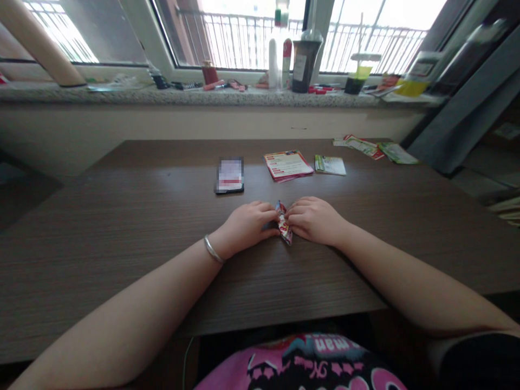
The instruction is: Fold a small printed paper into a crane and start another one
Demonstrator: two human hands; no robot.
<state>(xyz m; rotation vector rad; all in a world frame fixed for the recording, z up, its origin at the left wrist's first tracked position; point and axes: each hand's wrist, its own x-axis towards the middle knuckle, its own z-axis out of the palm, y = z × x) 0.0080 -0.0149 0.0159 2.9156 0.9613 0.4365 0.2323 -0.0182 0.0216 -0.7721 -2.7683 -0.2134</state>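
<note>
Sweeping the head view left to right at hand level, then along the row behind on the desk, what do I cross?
Hand level: silver bracelet → left hand → shiny wrapper → right hand. Behind: phone → larger card stack → smaller stack → spread-out cards.

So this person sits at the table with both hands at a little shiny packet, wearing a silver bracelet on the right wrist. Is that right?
Not quite: the head view shows the silver bracelet on the left wrist, not the right. The left hand and right hand are indeed both at the shiny packet.
</note>
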